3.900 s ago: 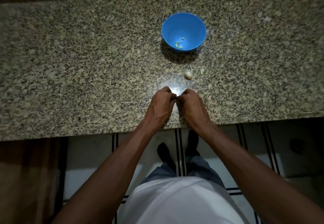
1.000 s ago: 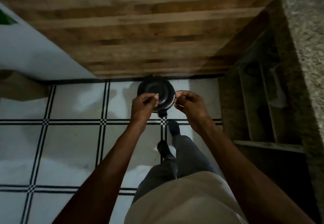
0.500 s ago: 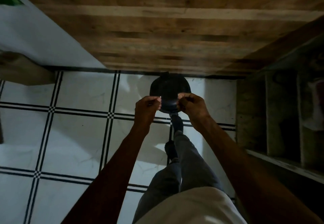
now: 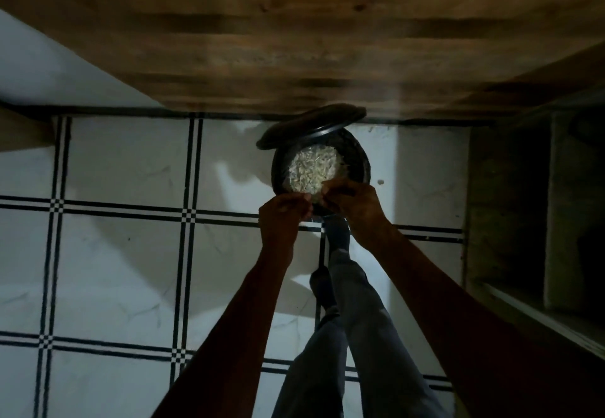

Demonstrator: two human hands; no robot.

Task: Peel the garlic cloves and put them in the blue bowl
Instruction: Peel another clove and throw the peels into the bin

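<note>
No garlic cloves or blue bowl in view. Both hands held over an open black bin (image 4: 357, 159) full of pale peelings (image 4: 314, 169), lid (image 4: 307, 126) tilted up at the far side. Left hand (image 4: 283, 218) and right hand (image 4: 355, 205) close together, fingertips curled; contents of either grip impossible to tell. White tiled floor (image 4: 114, 254) below, wooden panel (image 4: 294, 41) beyond.

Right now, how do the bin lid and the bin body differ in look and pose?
The bin lid is tilted up at the far side of the opening; the bin body stands on the tiled floor. The lid shows a plain dark surface; the body shows pale scraps inside. Both are black and round.
</note>
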